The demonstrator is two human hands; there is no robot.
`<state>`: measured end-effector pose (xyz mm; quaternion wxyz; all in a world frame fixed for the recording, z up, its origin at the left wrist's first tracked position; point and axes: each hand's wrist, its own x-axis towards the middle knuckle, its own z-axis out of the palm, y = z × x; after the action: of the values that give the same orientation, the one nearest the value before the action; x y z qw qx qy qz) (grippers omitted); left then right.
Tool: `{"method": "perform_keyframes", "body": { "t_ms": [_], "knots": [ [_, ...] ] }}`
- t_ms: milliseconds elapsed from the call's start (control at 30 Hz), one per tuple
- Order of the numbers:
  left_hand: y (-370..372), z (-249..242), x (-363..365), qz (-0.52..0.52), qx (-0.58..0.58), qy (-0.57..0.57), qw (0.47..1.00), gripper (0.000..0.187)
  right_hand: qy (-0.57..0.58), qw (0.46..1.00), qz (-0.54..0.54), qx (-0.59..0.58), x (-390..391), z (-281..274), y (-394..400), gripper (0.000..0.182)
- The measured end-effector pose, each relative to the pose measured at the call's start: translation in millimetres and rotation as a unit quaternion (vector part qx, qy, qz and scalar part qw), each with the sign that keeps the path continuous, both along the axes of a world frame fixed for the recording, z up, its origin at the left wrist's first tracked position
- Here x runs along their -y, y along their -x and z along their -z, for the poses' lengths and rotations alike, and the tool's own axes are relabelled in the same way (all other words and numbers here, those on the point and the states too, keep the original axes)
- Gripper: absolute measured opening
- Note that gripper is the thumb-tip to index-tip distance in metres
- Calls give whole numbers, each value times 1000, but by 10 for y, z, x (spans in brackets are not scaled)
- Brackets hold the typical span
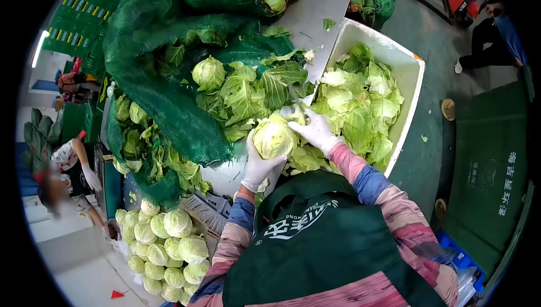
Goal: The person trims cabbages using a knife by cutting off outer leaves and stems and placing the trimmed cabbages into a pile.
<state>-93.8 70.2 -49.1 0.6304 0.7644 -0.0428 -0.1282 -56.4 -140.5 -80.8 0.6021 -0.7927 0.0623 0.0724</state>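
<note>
My left hand, in a white glove, cups a trimmed pale green cabbage from below and the left. On the cabbage's right side is my right hand, also gloved, its fingers curled round a knife. The thin blade points away from me and is partly blurred; the handle is hidden in the hand. Just beyond the held cabbage lie loose outer leaves and another cabbage, on green netting. To the right, a white foam box holds many torn-off leaves.
Large green mesh sacks of cabbages lie across the metal table. Trimmed cabbages are stacked at lower left, near another person. A green bin stands right; a second person is at upper right, by a red machine.
</note>
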Motion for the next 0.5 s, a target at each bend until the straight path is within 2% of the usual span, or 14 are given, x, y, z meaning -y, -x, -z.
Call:
{"method": "perform_keyframes", "body": {
  "t_ms": [33, 67, 100, 133, 167, 233, 267, 300, 367, 400, 467, 500],
  "knots": [
    [-1, -8, 27, -7, -7, 11, 1000, 111, 21, 999, -16, 41, -67, -445, 44, 54],
    [-3, 20, 21, -13, -13, -4, 1000, 110, 93, 993, -49, 55, -135, -677, 97, 58],
    [-12, 35, 20, -13, -13, -3, 1000, 110, 163, 981, -82, 69, -211, -799, 143, 63],
    [-24, 46, 10, -7, -4, -39, 999, 110, 191, 975, -97, 50, -290, -801, 155, 58],
    [-27, 58, -1, -1, 5, -75, 997, 111, 191, 976, -97, 50, -317, -595, 124, 58],
    [-51, 35, 37, -2, 11, -61, 998, 110, 48, 991, 17, 122, -341, -53, -9, 48],
    [-56, 23, 49, -3, 18, -47, 999, 110, 3, 996, 27, 90, -257, -22, -42, 39],
    [-57, 21, 41, -5, 21, -46, 999, 110, 44, 998, 35, -5, -133, -29, -95, 34],
    [-37, 26, 3, -7, 3, -7, 1000, 110, 149, 988, 24, -15, 164, 398, -121, 45],
    [-18, 25, -15, -12, -6, 2, 1000, 109, 148, 989, 26, -12, 169, 313, -144, 45],
    [-34, 23, -16, -9, -4, -14, 1000, 108, 38, 999, 18, -8, 164, -56, 20, 66],
    [-47, 26, 11, -8, 4, -25, 1000, 108, 5, 1000, 1, -7, 86, -196, 69, 83]
  ]
}}
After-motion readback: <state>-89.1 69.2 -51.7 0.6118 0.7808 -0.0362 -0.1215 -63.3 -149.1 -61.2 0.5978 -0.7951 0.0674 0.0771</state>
